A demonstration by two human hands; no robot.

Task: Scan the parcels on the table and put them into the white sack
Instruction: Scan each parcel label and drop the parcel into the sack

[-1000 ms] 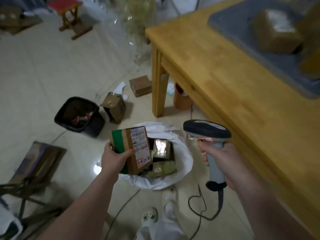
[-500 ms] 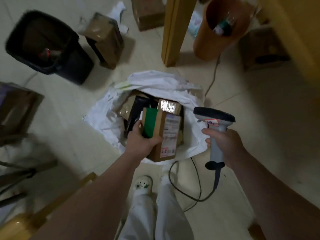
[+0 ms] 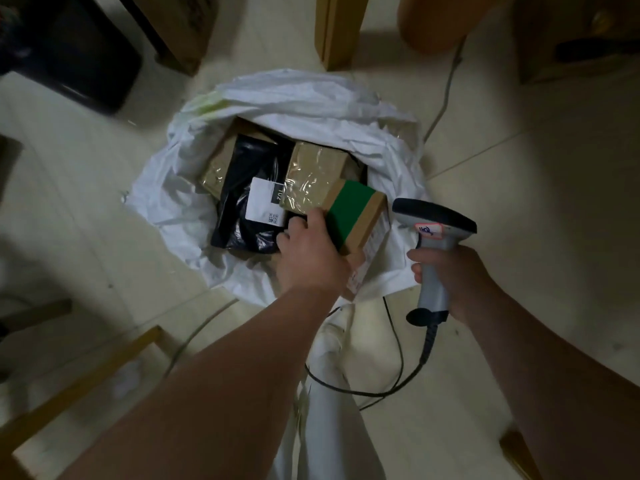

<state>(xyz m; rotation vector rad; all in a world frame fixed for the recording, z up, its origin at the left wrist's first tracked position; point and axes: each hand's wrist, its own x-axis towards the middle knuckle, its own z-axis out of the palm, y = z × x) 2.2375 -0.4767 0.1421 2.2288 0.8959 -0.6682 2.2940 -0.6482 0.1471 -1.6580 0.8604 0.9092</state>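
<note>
My left hand (image 3: 308, 258) now grips the green-taped box (image 3: 353, 216) lower, over the white sack (image 3: 166, 202) (release next); right hand (image 3: 453, 271) holds the scanner (image 3: 433, 230).

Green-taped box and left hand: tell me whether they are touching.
Touching. The head view shows the left hand holding the green-taped box above the white sack, with fingers pressed against the box's near edge and no gap.

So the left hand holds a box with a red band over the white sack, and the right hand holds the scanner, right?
Not quite: the band on the box is green, not red, as the head view shows. The left hand does hold it over the white sack, and the right hand holds the scanner.
</note>
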